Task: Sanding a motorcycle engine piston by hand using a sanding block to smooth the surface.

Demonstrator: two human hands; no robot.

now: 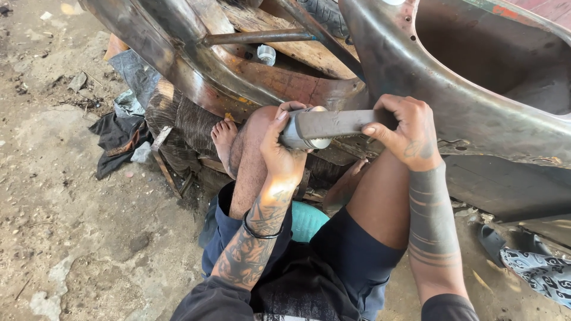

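Observation:
My left hand (281, 148) is wrapped around a small round metal tin (300, 129) held in front of my knees. My right hand (410, 131) grips a flat grey tool with a broad blade (333, 123), its end lying across the top of the tin. Both hands hover just below the lower edge of a large bare-metal vehicle body shell (428, 89), worn and rust-brown in patches. I sit low with bent bare legs, one bare foot (224, 138) tucked under the shell.
Dirt and cracked concrete ground (65, 196) spreads to the left. Dark rags (116, 139) and scrap lie by the shell. A metal rod (256, 37) and a small cap (266, 54) rest on wooden planks. A patterned sandal (538, 270) lies lower right.

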